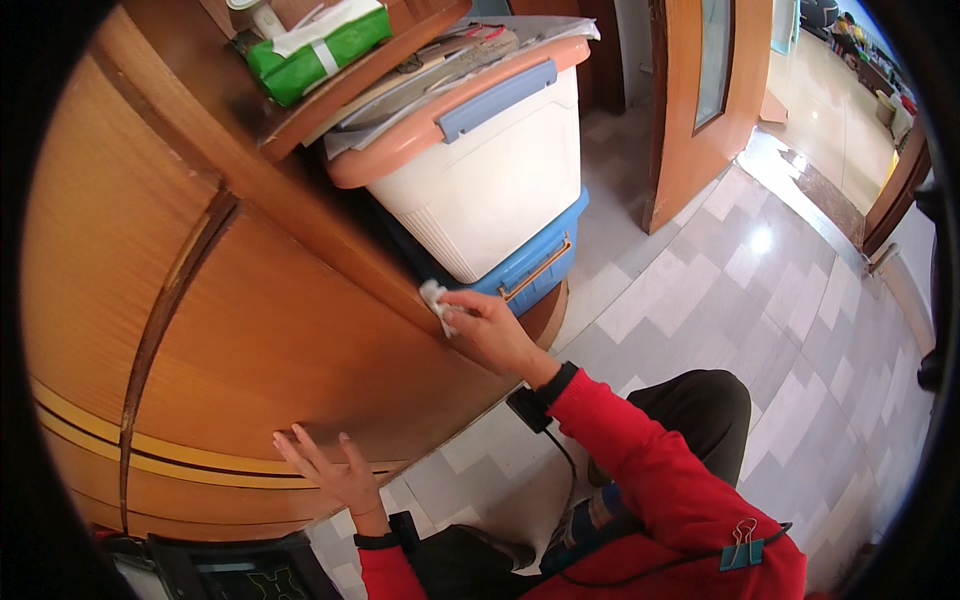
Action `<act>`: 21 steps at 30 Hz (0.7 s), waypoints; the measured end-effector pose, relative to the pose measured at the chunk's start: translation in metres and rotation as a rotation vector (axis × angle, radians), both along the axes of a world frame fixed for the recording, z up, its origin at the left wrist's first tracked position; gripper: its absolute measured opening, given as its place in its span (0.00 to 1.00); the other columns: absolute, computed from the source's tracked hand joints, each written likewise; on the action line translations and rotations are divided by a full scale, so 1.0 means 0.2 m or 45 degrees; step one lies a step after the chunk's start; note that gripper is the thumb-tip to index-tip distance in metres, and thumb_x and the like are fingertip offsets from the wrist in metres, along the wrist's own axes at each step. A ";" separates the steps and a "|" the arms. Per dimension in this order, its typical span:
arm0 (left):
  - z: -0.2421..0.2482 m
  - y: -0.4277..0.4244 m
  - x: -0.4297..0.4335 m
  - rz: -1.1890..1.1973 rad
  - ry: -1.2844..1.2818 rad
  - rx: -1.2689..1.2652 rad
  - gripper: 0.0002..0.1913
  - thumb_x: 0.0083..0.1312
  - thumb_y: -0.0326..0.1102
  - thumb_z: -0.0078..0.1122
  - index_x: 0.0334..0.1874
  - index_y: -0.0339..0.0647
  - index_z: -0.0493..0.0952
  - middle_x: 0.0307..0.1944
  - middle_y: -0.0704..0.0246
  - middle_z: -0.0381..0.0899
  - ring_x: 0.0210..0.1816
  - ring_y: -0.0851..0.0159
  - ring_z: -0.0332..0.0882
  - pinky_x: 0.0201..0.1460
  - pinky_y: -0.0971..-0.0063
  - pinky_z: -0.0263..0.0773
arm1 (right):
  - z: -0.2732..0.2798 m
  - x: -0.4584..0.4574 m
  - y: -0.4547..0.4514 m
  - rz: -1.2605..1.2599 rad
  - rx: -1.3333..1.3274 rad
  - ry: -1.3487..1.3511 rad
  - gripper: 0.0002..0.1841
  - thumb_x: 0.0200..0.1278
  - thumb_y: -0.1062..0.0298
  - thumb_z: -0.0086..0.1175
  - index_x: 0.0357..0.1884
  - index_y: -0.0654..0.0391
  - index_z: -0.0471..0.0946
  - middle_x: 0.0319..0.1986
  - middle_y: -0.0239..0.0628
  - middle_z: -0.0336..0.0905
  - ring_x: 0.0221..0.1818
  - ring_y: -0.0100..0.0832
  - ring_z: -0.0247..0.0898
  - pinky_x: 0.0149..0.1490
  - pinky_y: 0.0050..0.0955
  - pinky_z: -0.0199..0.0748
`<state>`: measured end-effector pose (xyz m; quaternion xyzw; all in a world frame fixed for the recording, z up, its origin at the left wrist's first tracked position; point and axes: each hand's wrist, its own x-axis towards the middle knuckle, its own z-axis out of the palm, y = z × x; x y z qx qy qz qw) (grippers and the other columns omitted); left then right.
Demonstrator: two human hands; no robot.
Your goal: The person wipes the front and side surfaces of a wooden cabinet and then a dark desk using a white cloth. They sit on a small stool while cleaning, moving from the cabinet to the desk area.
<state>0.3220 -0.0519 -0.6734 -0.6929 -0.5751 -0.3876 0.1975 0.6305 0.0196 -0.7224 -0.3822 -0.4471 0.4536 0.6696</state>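
My right hand [491,330] pinches a crumpled white tissue or cloth [437,306] against the right edge of a wooden cabinet door [300,337]. Lower on the left, my left hand [334,469] is spread, with its fingertips at the door's face near a pale double stripe; it holds nothing. A dark curved handle strip [161,337] runs down the wooden front. Just past my right hand, a white storage box [487,165] with an orange rim sits on a blue box [536,274].
A green tissue pack [322,56] lies on a wooden shelf above the door. Papers top the white box. An open wooden room door [694,150] stands at the upper right, over tiled floor [667,322]. A black object [240,570] is at the lower left. A person is far off beyond the doorway.
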 end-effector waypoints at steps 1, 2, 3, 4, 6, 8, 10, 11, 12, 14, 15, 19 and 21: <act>0.00 0.00 0.00 -0.004 -0.012 -0.010 0.36 0.70 0.31 0.61 0.80 0.38 0.62 0.84 0.51 0.47 0.84 0.41 0.44 0.81 0.46 0.48 | 0.06 0.00 0.03 0.013 0.036 0.029 0.15 0.75 0.70 0.59 0.59 0.64 0.81 0.42 0.30 0.82 0.45 0.22 0.74 0.52 0.24 0.74; 0.00 0.00 0.00 -0.025 -0.010 -0.001 0.36 0.70 0.31 0.62 0.80 0.39 0.62 0.84 0.51 0.47 0.83 0.40 0.44 0.81 0.46 0.48 | 0.11 -0.01 0.07 0.006 0.091 0.029 0.15 0.75 0.70 0.59 0.59 0.64 0.81 0.42 0.28 0.81 0.46 0.21 0.73 0.53 0.23 0.74; 0.00 0.00 0.00 -0.037 -0.016 -0.001 0.36 0.69 0.30 0.62 0.81 0.39 0.61 0.84 0.52 0.48 0.83 0.40 0.44 0.81 0.46 0.48 | 0.15 -0.02 0.10 0.012 0.252 0.048 0.14 0.75 0.70 0.59 0.58 0.63 0.81 0.41 0.25 0.81 0.46 0.19 0.73 0.53 0.21 0.73; 0.00 0.00 -0.01 -0.045 -0.032 0.000 0.37 0.69 0.30 0.62 0.81 0.39 0.61 0.84 0.52 0.48 0.83 0.40 0.44 0.81 0.46 0.48 | 0.16 -0.03 0.13 -0.065 0.260 -0.065 0.15 0.76 0.69 0.58 0.58 0.65 0.81 0.43 0.30 0.84 0.48 0.22 0.75 0.54 0.24 0.74; 0.01 0.00 -0.01 -0.042 0.008 0.016 0.37 0.69 0.28 0.62 0.80 0.39 0.61 0.84 0.51 0.48 0.83 0.39 0.45 0.81 0.46 0.48 | 0.15 -0.02 0.16 -0.092 0.096 -0.246 0.16 0.76 0.67 0.58 0.59 0.65 0.80 0.45 0.35 0.85 0.48 0.26 0.76 0.55 0.26 0.74; 0.02 -0.01 -0.02 -0.051 0.033 0.016 0.36 0.68 0.27 0.61 0.80 0.39 0.62 0.83 0.51 0.49 0.83 0.39 0.45 0.81 0.45 0.49 | 0.11 0.01 0.17 -0.090 -0.140 -0.470 0.18 0.77 0.67 0.56 0.60 0.67 0.80 0.47 0.43 0.86 0.49 0.32 0.79 0.56 0.29 0.76; 0.06 -0.04 -0.02 -0.071 0.069 -0.006 0.35 0.68 0.26 0.61 0.79 0.38 0.63 0.83 0.50 0.50 0.83 0.38 0.46 0.81 0.45 0.50 | 0.08 0.02 0.16 -0.078 -0.154 -0.543 0.16 0.74 0.68 0.55 0.56 0.67 0.81 0.45 0.50 0.86 0.48 0.42 0.81 0.54 0.36 0.76; 0.08 -0.06 -0.03 -0.094 0.037 -0.056 0.34 0.68 0.26 0.61 0.78 0.38 0.64 0.83 0.50 0.51 0.82 0.38 0.46 0.80 0.45 0.50 | 0.08 0.02 0.15 -0.084 -0.294 -0.639 0.16 0.72 0.68 0.54 0.54 0.67 0.82 0.45 0.53 0.86 0.47 0.48 0.82 0.53 0.40 0.77; 0.12 -0.08 -0.04 -0.117 0.009 -0.103 0.33 0.69 0.27 0.61 0.77 0.37 0.65 0.82 0.50 0.52 0.82 0.38 0.46 0.80 0.45 0.51 | 0.09 0.03 0.14 -0.011 -0.326 -0.539 0.15 0.73 0.70 0.52 0.56 0.66 0.81 0.48 0.54 0.86 0.51 0.50 0.81 0.56 0.39 0.76; 0.21 -0.10 -0.04 -0.140 0.104 -0.072 0.31 0.70 0.27 0.61 0.76 0.36 0.66 0.82 0.50 0.53 0.82 0.38 0.47 0.80 0.45 0.51 | 0.16 0.00 0.15 -0.104 -0.002 -0.375 0.16 0.74 0.71 0.51 0.58 0.66 0.80 0.50 0.55 0.85 0.54 0.49 0.80 0.59 0.38 0.75; 0.27 -0.10 -0.04 -0.136 0.224 0.003 0.31 0.70 0.28 0.61 0.76 0.35 0.66 0.82 0.50 0.54 0.82 0.38 0.47 0.80 0.45 0.51 | 0.20 -0.03 0.15 -0.142 0.076 -0.322 0.16 0.74 0.72 0.51 0.59 0.66 0.80 0.52 0.55 0.84 0.55 0.49 0.80 0.61 0.37 0.74; 0.56 -0.04 0.01 -0.083 0.403 0.148 0.29 0.74 0.32 0.59 0.76 0.35 0.67 0.82 0.50 0.55 0.82 0.39 0.47 0.80 0.45 0.50 | 0.35 -0.04 0.21 -0.059 0.555 -0.083 0.19 0.78 0.70 0.51 0.65 0.67 0.75 0.61 0.49 0.80 0.64 0.43 0.73 0.69 0.33 0.67; 0.73 0.04 0.05 -0.094 0.501 0.269 0.29 0.76 0.35 0.58 0.78 0.35 0.65 0.82 0.50 0.54 0.83 0.40 0.47 0.80 0.45 0.48 | 0.36 -0.03 0.21 0.073 0.314 -0.033 0.20 0.79 0.68 0.51 0.66 0.67 0.74 0.62 0.45 0.78 0.65 0.40 0.71 0.70 0.31 0.65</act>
